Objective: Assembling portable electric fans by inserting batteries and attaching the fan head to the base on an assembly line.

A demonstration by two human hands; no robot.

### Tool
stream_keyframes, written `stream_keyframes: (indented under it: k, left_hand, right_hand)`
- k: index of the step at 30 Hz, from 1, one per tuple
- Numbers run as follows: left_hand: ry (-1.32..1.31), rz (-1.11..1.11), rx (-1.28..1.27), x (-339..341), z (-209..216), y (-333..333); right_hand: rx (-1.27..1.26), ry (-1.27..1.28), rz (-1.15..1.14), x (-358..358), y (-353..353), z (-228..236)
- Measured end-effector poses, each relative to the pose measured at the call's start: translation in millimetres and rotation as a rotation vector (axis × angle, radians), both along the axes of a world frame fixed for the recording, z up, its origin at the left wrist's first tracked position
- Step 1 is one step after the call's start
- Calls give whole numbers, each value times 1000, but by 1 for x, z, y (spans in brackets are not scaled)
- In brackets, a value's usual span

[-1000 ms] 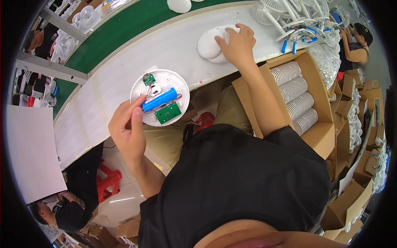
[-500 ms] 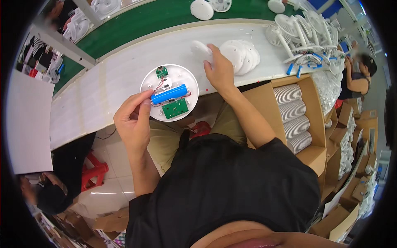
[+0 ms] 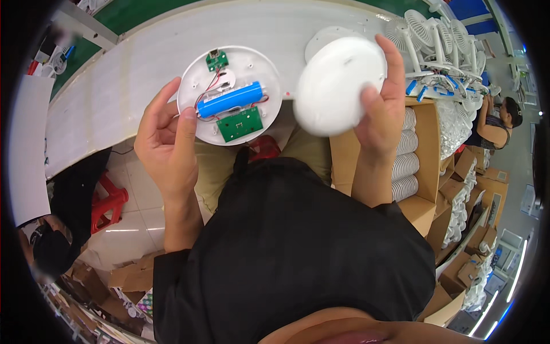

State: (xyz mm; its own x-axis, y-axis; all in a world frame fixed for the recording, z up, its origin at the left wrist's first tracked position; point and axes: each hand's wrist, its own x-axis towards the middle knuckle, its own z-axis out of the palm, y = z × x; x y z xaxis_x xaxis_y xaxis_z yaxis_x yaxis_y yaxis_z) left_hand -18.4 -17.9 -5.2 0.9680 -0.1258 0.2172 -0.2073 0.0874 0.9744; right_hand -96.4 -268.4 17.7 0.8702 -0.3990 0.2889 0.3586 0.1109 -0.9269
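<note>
A round white plastic housing [image 3: 266,69] faces up near the table's front edge. Inside it lie a blue cylindrical battery cell [image 3: 230,100], a larger green circuit board [image 3: 240,125], a smaller one [image 3: 216,59] and thin red and black wires. My left hand [image 3: 169,132] closes on the housing's left rim, thumb at the battery's end and fingers partly hidden behind the rim. To the right, my right hand [image 3: 379,109] holds up a smooth round white cover [image 3: 335,86], thumb on its face and fingers around its far edge. Cover and housing are apart.
More white discs [image 3: 326,39] lie on the white table [image 3: 143,63] behind the held cover. Small white fans [image 3: 427,34] with blue cells crowd the right end. An open carton [image 3: 421,209] of stacked white discs stands at my right. A person [image 3: 497,123] sits farther right.
My right hand has lifted a cover from beside the disc pile and brought it nearer. My left hand has shifted from the wires by the battery to the housing's rim. The view has shifted.
</note>
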Motion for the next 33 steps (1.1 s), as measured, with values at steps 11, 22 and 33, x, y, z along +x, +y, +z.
stream_keyframes:
  k: [11,22,33]
  left_hand:
    - [-128,38,162,-15,-2,-6]
    - [-103,-137,-76,-23,-11,4]
    - [-145,-43,211,-37,-11,-1]
  right_hand:
    - [45,63,107,28,71,-21]
    - [-87,124,100,21,76,-12]
    - [-379,157,71,28,73,0]
